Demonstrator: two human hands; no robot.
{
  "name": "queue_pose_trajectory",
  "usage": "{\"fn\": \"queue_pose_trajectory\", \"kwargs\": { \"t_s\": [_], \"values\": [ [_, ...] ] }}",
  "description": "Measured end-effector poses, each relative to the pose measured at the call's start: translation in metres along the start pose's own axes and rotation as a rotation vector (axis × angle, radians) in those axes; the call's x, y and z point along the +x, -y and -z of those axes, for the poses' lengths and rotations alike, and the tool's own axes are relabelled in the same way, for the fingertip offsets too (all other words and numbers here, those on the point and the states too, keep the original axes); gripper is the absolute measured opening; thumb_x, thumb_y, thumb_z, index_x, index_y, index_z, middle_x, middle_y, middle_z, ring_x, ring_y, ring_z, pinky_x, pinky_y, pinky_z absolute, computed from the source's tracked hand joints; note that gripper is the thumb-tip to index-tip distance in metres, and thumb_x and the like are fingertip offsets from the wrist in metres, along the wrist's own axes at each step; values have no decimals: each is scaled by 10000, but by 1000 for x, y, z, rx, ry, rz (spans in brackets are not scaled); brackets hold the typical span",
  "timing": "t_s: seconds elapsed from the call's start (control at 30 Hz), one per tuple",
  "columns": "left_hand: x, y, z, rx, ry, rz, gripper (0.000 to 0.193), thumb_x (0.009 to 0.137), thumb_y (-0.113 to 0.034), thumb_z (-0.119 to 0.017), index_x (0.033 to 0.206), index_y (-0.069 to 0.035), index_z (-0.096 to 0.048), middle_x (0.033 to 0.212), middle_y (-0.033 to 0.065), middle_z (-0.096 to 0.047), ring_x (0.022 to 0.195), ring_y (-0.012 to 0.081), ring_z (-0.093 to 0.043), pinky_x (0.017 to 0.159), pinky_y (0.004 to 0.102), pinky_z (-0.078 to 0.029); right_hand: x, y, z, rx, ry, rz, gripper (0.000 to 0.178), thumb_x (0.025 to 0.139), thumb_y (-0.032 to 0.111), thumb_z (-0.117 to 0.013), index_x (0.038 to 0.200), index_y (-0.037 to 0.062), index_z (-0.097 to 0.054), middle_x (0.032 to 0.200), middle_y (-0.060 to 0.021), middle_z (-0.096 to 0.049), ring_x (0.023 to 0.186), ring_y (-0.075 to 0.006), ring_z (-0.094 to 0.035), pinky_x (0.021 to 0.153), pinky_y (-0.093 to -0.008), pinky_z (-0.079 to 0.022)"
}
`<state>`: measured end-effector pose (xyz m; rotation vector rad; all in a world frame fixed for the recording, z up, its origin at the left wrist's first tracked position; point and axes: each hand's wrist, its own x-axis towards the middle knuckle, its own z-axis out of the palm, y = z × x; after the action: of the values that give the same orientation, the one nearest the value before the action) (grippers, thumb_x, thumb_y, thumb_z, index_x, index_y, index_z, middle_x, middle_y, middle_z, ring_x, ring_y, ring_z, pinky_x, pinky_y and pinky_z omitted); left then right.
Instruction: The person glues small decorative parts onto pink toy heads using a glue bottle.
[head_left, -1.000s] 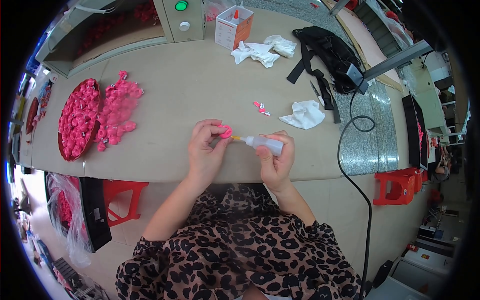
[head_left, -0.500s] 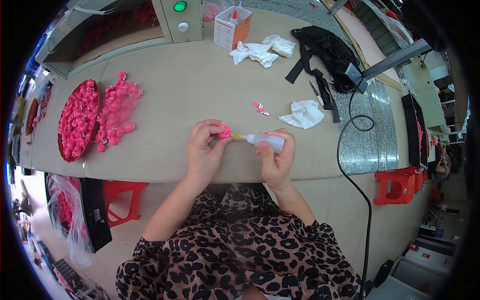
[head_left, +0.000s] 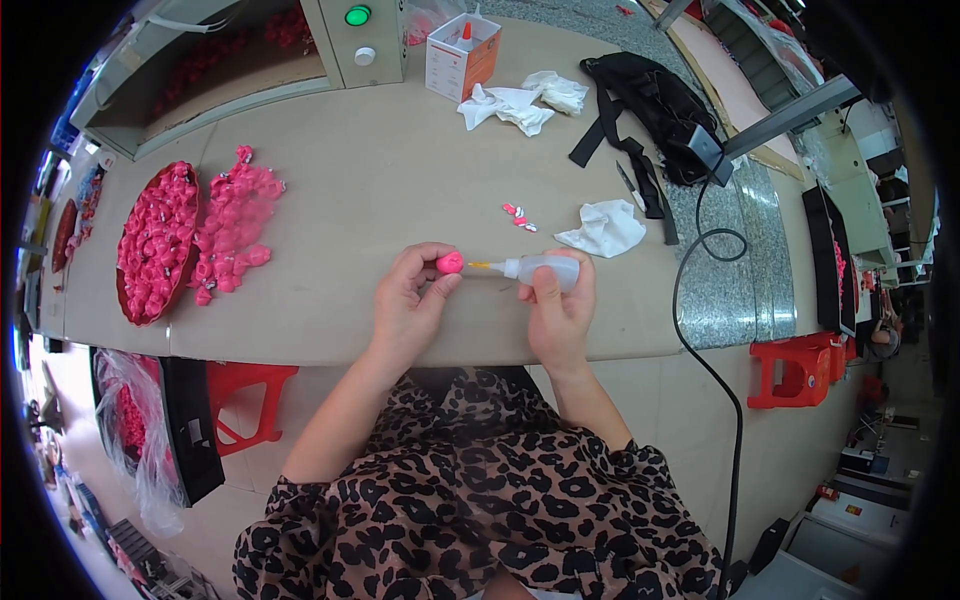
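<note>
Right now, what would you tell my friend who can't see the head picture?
A person's left hand holds a small pink piece, while the right hand points a squeeze bottle toward it, above a beige table. At the left, a red tray is heaped with pink pieces.

Pink piece (head_left: 450, 262) in left grip (head_left: 408, 293), nozzled bottle (head_left: 529, 267) in right grip (head_left: 561, 318).

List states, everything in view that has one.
Left hand: pinching pink piece
Right hand: gripping bottle
Bottle: tipped sideways, nozzle uncapped, aimed at pink piece
Dish: heaped with pink pieces
Box: open, red tip showing
Tissues: crumpled
Green button: appears lit
Cable: plugged or not, can't tell
</note>
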<state>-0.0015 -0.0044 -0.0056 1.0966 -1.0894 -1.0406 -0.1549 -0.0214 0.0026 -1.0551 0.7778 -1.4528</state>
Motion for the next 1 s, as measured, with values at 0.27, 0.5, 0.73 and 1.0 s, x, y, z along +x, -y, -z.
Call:
{"fn": "queue_pose_trajectory", "kwargs": {
  "t_s": [0.27,0.5,0.73,1.0],
  "values": [
    [16,-14,21,-99,322,267,237,855,-30,-403,1090,-5,-413,944,59,-530,725,78,-426,684,198,-376,34,21,10,207,113,-223,161,840,178,-513,914,49,-451,759,-49,-501,597,-107,-442,541,-226,-361],
    [16,-18,22,-28,394,275,211,852,-40,-396,1052,-3,-452,868,6,-484,707,73,-375,684,178,-343,31,10,12,-17,187,-97,208,822,184,-549,916,51,-420,781,-38,-503,646,-80,-466,570,-201,-398],
    [15,-17,23,15,395,262,218,855,-43,-390,1058,-20,-465,873,-7,-488,732,60,-374,693,174,-333,28,11,8,-54,203,-41,207,815,137,-554,926,49,-404,813,-42,-490,648,-80,-461,565,-203,-395],
    [15,-20,25,35,408,270,218,863,-49,-381,1060,-22,-469,920,7,-503,822,74,-411,761,195,-340,27,11,8,-76,233,-11,202,811,123,-556,911,46,-399,797,-35,-473,639,-76,-452,556,-201,-387]
  ]
}}
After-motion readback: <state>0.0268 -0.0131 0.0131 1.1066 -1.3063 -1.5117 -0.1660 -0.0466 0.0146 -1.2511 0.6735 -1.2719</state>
